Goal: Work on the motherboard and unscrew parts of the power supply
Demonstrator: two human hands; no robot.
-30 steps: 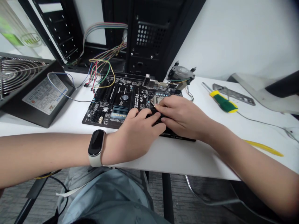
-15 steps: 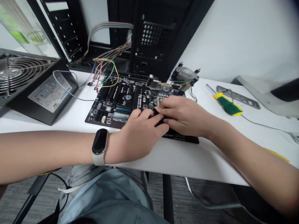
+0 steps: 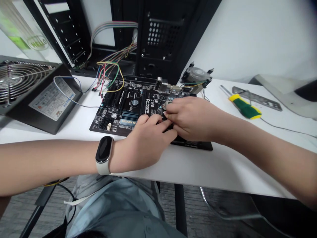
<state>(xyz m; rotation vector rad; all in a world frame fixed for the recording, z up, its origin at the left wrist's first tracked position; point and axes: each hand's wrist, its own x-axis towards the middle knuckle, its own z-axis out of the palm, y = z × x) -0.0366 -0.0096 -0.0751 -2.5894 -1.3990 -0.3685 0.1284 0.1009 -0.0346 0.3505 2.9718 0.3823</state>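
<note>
A black Gigabyte motherboard (image 3: 135,103) lies flat on the white table, its lower right part covered by my hands. My right hand (image 3: 193,117) bends over the processor socket area, fingers drawn together in a pinch; a bit of pale metal shows by the fingertips. Whatever is between them is hidden. From the left, my left hand (image 3: 146,142) rests over the board's near edge with curled fingers. Its thumb and index finger reach toward the right fingertips, and what they grip, if anything, cannot be made out. A fitness band (image 3: 104,153) circles my left wrist.
Behind the board stands an open black computer case (image 3: 160,39) with coloured wires (image 3: 111,69) trailing out. A power supply (image 3: 56,99) sits at left. To the right are a processor cooler (image 3: 196,75), a green-yellow screwdriver (image 3: 245,106) and a metal I/O plate (image 3: 262,99).
My right hand has shifted slightly left and up over the socket area, its fingers more bunched. My left hand keeps its place on the board. The whole view has moved a little.
</note>
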